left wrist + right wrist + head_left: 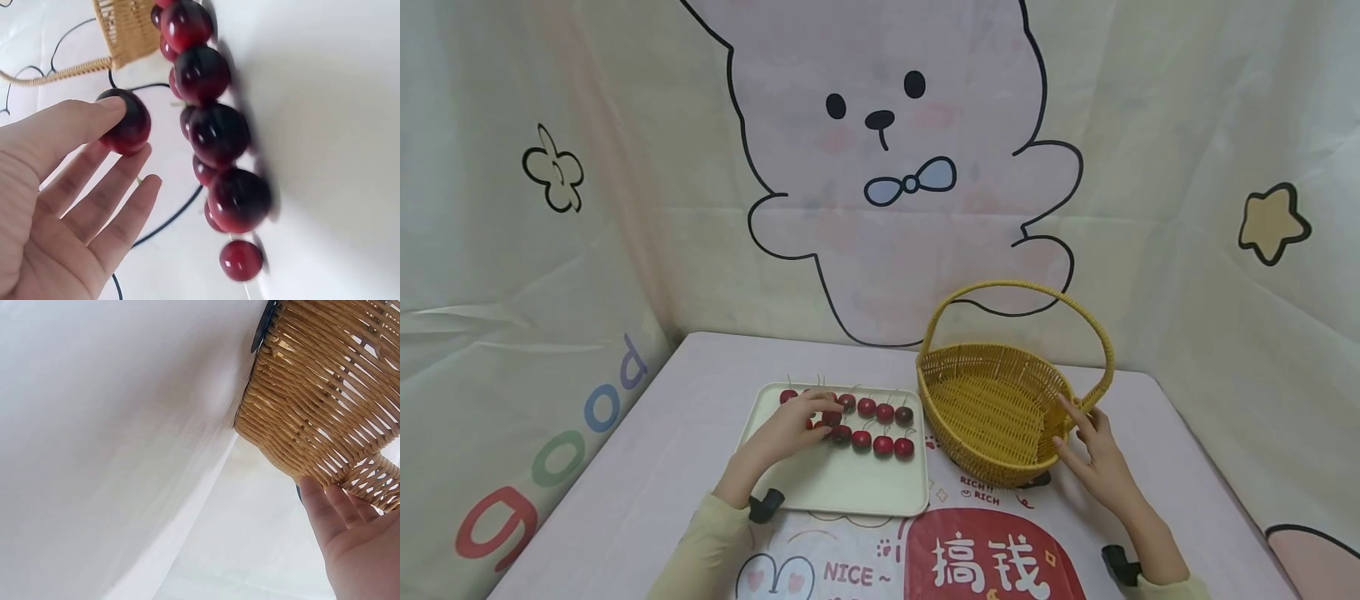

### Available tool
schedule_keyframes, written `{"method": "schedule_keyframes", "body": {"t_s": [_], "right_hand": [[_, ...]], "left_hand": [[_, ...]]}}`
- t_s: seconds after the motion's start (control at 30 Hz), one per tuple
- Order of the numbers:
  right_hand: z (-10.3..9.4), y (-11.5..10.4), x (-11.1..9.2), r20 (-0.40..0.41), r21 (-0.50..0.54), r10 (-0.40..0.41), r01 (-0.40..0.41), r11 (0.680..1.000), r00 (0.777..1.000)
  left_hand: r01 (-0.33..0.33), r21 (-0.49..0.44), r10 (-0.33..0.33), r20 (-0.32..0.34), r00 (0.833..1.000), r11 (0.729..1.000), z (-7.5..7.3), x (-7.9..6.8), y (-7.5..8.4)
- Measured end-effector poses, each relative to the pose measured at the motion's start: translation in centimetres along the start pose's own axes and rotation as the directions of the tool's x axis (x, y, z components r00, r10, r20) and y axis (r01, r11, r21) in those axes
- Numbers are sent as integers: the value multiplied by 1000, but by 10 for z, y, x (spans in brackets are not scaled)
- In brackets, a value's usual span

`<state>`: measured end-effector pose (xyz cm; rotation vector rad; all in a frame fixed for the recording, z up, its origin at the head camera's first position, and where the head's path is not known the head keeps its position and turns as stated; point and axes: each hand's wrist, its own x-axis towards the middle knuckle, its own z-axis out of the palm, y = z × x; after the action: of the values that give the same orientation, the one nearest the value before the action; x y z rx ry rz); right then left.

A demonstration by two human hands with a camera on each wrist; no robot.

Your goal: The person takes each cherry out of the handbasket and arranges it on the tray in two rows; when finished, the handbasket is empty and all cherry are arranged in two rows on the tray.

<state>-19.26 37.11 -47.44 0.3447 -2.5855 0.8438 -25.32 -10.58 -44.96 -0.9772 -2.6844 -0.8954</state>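
Observation:
My left hand [790, 429] is over the cream tray [842, 492], pinching a dark red cherry [130, 134] between thumb and fingertips. Other cherries [883, 446], most with thin stems, lie in two rows on the tray. In the left wrist view the held cherry is beside the near row, and the hand's other fingers are extended. At the right stands a yellow woven basket [951, 442] with a tall arched handle [1018, 284]. My right hand [1105, 467] touches the basket's right rim by the handle's foot, fingers mostly straight. No cherries show inside the basket.
The tray's right edge stands close to the basket on a white table [647, 492]. A printed red patch with white characters [992, 558] marks the table's front. A curtain printed with a bear [887, 250] hangs behind, and more printed cloth encloses both sides.

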Motion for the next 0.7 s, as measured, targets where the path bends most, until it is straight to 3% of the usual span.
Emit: {"method": "schedule_keyframes", "body": {"t_s": [0.2, 0.7], "right_hand": [[0, 0, 0, -1, 2, -3, 3, 1000, 1000], [-3, -3, 2, 11, -7, 10, -10, 1000, 1000]], "left_hand": [[20, 21, -21, 22, 1000, 1000, -6, -5, -11], [102, 30, -102, -4, 995, 994, -32, -20, -34]]}}
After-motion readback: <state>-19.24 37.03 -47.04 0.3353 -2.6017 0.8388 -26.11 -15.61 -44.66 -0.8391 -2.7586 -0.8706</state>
